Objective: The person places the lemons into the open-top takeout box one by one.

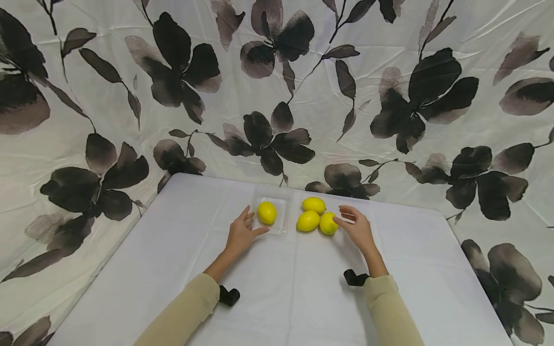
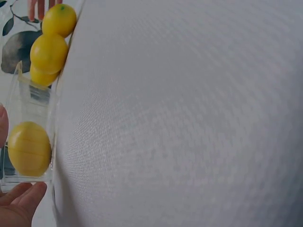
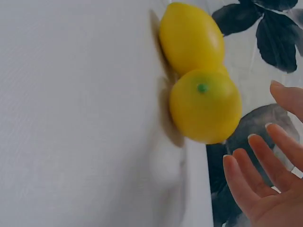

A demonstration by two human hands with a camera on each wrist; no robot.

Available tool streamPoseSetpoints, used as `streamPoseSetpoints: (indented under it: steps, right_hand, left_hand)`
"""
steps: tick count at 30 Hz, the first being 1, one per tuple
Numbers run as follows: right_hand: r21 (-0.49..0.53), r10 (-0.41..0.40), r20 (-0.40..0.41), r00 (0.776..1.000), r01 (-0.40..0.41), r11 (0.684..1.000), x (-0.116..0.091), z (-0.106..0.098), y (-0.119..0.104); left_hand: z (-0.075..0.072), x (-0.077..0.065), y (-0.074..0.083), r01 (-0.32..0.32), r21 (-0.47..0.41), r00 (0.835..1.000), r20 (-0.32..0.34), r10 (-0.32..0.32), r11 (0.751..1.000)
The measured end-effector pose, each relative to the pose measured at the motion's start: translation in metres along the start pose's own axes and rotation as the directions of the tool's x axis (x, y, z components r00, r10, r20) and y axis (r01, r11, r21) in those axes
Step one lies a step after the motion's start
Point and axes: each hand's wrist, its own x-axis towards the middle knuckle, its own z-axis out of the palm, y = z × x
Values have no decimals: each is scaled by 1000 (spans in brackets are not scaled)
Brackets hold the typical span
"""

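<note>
One yellow lemon point(image 1: 267, 213) lies inside a clear plastic container point(image 1: 282, 222) near the table's far edge. My left hand point(image 1: 240, 235) rests at the container's near left corner, thumb along the near side and fingers by the left wall. In the left wrist view, its fingertips point(image 2: 37, 190) are right at the container's end wall. Three more lemons are clustered to the right: a back one point(image 1: 313, 205), a left one point(image 1: 308, 221) and a right one point(image 1: 328, 223) with a green tip. Beside the right lemon, my right hand point(image 1: 358, 229) holds nothing, fingers spread and loosely bent.
A white cloth covers the table point(image 1: 259, 298). Behind it hangs a pale curtain point(image 1: 337, 115) printed with dark flowers. Each wrist carries a black camera, the left one point(image 1: 229, 296) and the right one point(image 1: 356, 278), close over the cloth.
</note>
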Motion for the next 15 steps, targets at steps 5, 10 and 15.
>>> streamPoseSetpoints:
  steps: [5,10,15]
  right_hand:
    - [-6,42,33,999,-42,999,1,3,13]
    - [7,68,45,997,-69,998,1,10,21]
    - [8,80,55,995,-81,997,1,16,21]
  left_hand:
    - [0,-1,2,21,-25,1000,10,-21,999]
    - [0,-1,4,19,-21,1000,7,-19,1000]
    - [-1,-1,4,15,-12,1000,4,-15,1000]
